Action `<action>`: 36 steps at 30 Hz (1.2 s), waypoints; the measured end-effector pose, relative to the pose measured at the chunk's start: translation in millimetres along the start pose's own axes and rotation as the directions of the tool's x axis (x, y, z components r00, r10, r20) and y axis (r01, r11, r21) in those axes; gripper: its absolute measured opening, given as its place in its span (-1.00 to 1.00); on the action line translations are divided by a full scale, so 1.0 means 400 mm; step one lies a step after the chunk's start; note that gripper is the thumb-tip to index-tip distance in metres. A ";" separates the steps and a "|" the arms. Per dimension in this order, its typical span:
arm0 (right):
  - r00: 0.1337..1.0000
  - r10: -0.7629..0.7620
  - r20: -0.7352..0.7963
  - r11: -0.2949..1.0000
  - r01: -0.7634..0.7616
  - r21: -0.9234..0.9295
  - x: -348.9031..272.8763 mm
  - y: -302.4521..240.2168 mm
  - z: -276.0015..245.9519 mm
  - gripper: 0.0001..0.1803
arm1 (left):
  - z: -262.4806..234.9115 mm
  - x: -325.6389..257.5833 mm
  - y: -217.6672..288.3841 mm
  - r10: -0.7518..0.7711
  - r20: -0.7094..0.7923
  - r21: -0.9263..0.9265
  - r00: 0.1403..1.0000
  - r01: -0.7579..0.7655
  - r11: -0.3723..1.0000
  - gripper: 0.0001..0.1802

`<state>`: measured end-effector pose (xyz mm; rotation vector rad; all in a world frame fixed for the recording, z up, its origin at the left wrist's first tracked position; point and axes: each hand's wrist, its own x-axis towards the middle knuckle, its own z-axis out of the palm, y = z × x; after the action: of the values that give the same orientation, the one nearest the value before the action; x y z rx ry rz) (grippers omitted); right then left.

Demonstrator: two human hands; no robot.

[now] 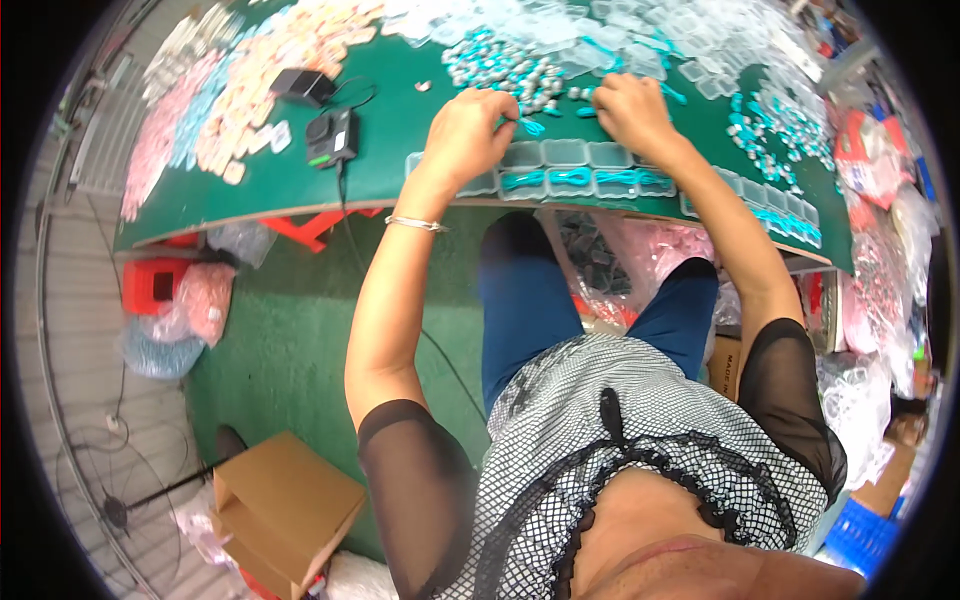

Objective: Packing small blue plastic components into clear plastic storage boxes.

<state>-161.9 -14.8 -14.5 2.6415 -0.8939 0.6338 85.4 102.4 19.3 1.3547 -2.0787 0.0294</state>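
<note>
Teal cords (530, 127) being sorted into clear compartment boxes (570, 168).
Both hands (470, 130) (628, 108) pinch cords at 12 o'clock; a slip could scatter them off the table (390, 150).

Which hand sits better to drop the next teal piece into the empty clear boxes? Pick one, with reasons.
Left, probably. The left hand pinches a teal piece right above the empty clear boxes; the right hand reaches farther back into the pile of teal pieces.
</note>
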 end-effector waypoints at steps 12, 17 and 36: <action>0.993 0.052 0.109 0.998 -0.054 0.015 0.017 -0.046 -0.043 -0.84 | -0.155 -0.254 -0.060 -0.266 0.028 0.020 0.964 0.265 0.964 -0.83; 0.994 -0.092 -0.052 0.860 0.106 0.500 0.063 -0.177 -0.085 -0.86 | -0.142 -0.255 -0.051 -0.261 0.030 0.114 0.965 0.256 0.960 -0.83; 0.984 -0.177 -0.002 0.900 0.163 0.405 0.107 -0.391 -0.014 -0.86 | -0.122 -0.263 -0.057 -0.227 0.072 0.072 0.971 0.222 0.972 -0.61</action>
<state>-35.1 86.0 -7.8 3.0618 -0.5764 0.8028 155.6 194.5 -4.8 1.6478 -1.9904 -0.0558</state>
